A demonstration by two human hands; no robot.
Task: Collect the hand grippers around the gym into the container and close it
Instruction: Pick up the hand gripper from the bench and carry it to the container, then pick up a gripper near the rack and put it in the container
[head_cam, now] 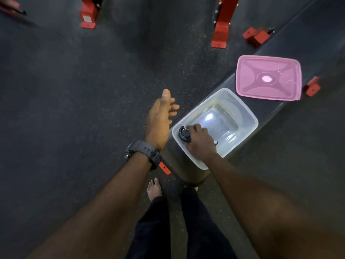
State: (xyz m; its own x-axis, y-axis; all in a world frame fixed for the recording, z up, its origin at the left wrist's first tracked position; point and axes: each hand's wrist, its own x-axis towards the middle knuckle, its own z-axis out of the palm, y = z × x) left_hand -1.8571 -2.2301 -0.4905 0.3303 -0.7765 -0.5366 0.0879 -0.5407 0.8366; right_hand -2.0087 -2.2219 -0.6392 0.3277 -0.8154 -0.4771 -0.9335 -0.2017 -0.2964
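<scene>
- Rubber floor, dark and speckled, fills most of the view, with red steel rack feet bolted along the far side.
- Padded bench, dark and narrow, runs diagonally from near the person's legs toward the upper right; it carries the container and its lid, probably so both sit at an easy reach.
- Pink lid lies flat on the bench just beyond the container, apart from it, leaving the mouth free for loading (closing comes last, I judge).
- Clear plastic container sits open near the bench's close end; apart from what the right hand holds, its floor shows only glare.
- Left hand hovers beside the container's left rim, fingers loosely spread, holding nothing, perhaps for balance.
- Right hand reaches down inside the container, fingers curled round a hand gripper.
- Black hand gripper, its coiled spring showing, is low in the container's near corner, seemingly about to be released.
- Dark watch wraps the left wrist.
</scene>
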